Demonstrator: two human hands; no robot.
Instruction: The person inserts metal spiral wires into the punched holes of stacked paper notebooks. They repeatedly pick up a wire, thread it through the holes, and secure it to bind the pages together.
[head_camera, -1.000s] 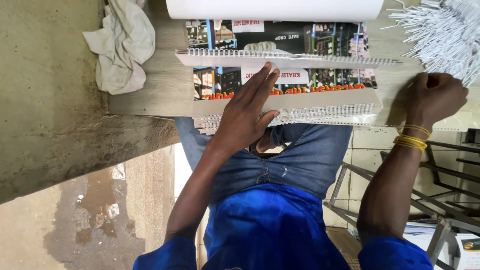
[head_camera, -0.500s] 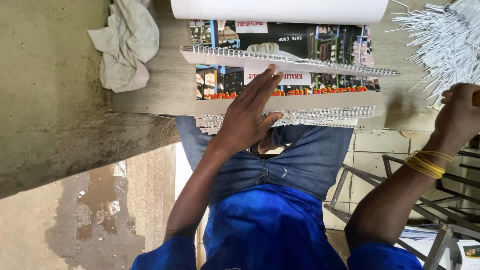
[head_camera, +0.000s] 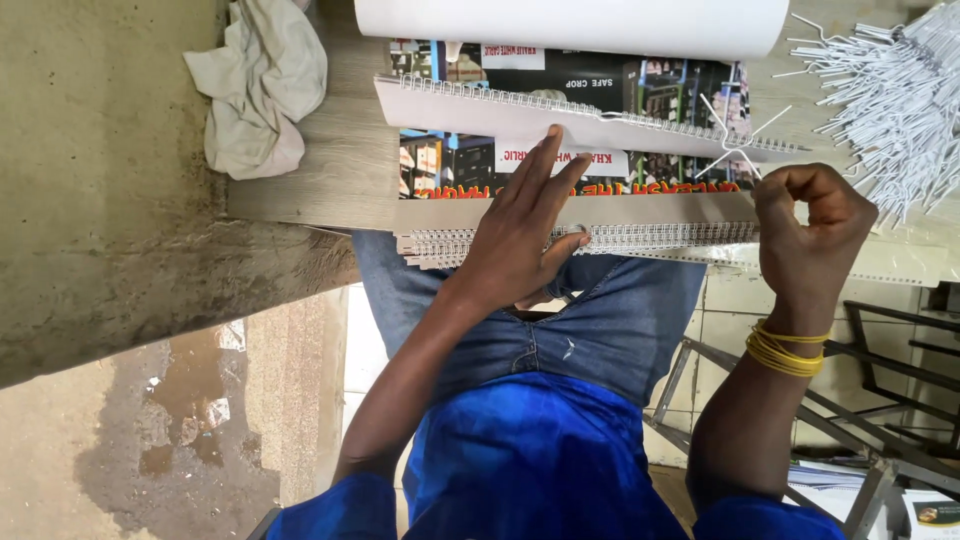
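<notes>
Grey wooden tabletop (head_camera: 330, 170), crumpled cloth (head_camera: 260, 85) beyond. Your left hand (head_camera: 525, 230) lies open, flat on the wire-bound calendar stack (head_camera: 600, 225). Your right hand (head_camera: 805, 235), just beside it, pinches a thin white wire hanger (head_camera: 735, 140).

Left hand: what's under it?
The left hand lies flat on a stack of wire-bound calendars, fingers over the printed sheet and grey card strip. The binding wire directly beneath the palm is covered.
</notes>
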